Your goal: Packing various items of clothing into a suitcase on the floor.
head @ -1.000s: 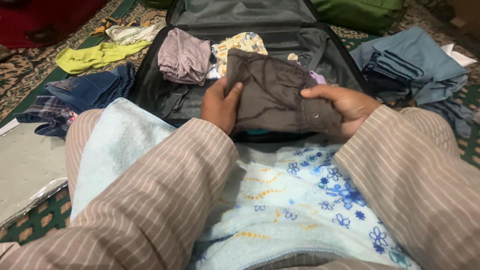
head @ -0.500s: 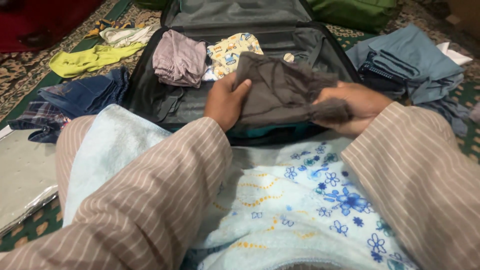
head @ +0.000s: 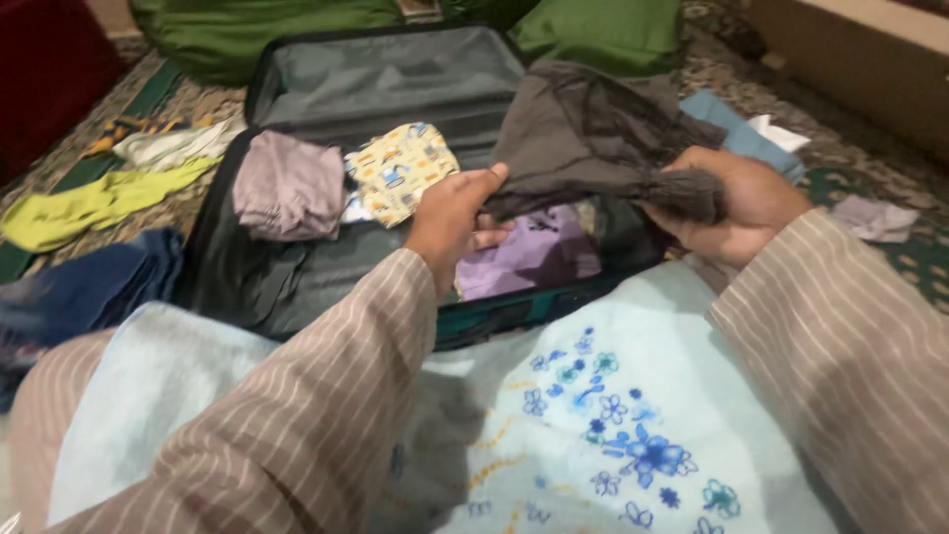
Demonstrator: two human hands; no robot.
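Observation:
Both hands hold a folded dark grey-brown garment (head: 593, 133) lifted above an open black suitcase (head: 287, 287). My left hand (head: 450, 222) pinches its left edge between thumb and fingers. My right hand (head: 736, 203) grips its bunched right end. Inside the suitcase lie a folded mauve striped cloth (head: 287, 186), a yellow patterned cloth (head: 400, 170) and a lilac cloth (head: 529, 252) directly under the lifted garment. The suitcase lid (head: 386, 84) stands open at the back. A light blue towel with blue flowers (head: 593, 415) covers my lap.
A lime green garment (head: 79, 208) and dark blue clothes (head: 89, 287) lie on the patterned carpet at the left. Green cushions (head: 603, 30) sit behind the suitcase. Folded blue clothes (head: 722, 109) and a pale cloth (head: 875, 218) lie at the right, near a cardboard box (head: 870, 49).
Both hands have raised the dark garment up and back over the suitcase, uncovering the lilac cloth beneath. The view has shifted, so everything sits lower in the frame.

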